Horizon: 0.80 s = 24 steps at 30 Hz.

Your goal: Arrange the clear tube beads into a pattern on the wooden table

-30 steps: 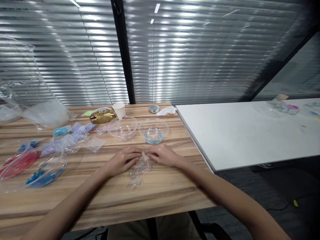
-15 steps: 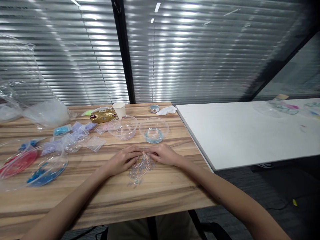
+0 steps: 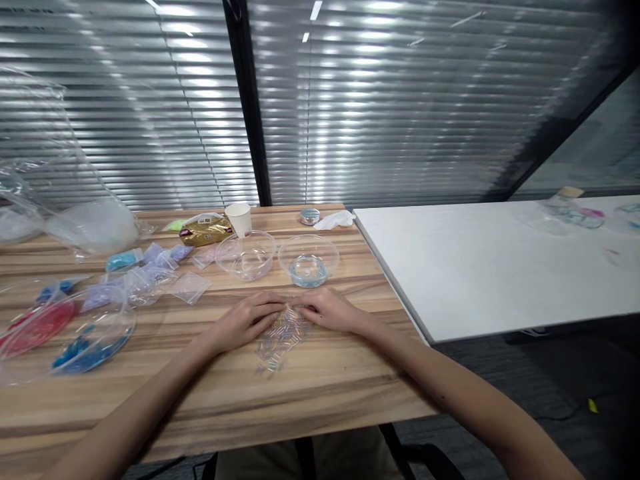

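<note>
A loose pile of short, clear, iridescent tube beads [image 3: 284, 337] lies on the wood-grain table in front of me. My left hand [image 3: 254, 316] rests at the upper left of this pile, fingers stretched toward its top and thumb apart, touching the beads' edge. From the other side my right hand [image 3: 327, 309] reaches in, with its fingers extended and its thumb lower down by the beads. The fingertips of both hands nearly meet at the pile's top. Nothing held shows in either hand, though small beads under the fingertips would be hidden.
Behind my hands stand two clear bowls, one with pinkish contents [image 3: 246, 257], one with bluish contents [image 3: 309, 261]. A paper cup [image 3: 239, 220], gold packet [image 3: 206, 231], round tin [image 3: 309, 217] and tissue [image 3: 335, 221] lie farther back. Bead bags [image 3: 150, 273] and blue-bead bowl [image 3: 94, 337] are left; white table [image 3: 500, 273] right.
My hands and the bead pile keep almost the same place. Only the view has shifted very slightly.
</note>
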Motion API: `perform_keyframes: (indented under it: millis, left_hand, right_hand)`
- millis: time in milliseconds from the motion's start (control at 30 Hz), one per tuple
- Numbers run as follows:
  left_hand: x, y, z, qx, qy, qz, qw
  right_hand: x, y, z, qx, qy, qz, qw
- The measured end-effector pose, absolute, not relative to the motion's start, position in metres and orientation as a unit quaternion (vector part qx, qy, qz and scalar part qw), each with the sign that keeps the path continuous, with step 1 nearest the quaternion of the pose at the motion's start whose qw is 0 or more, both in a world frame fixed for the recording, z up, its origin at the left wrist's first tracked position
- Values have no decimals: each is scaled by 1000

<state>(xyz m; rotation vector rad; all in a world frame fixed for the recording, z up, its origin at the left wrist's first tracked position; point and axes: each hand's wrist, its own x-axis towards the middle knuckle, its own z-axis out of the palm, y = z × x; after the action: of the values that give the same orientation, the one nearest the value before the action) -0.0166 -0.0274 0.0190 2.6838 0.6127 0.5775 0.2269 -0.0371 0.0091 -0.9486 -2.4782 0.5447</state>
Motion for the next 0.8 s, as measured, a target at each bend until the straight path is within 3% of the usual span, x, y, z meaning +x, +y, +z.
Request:
perform_keyframes:
  millis: [800]
  left_hand:
    - [-17,-29,19,938,231,194,170]
  right_hand:
    - [227,-38,9,-335,-891,209,223]
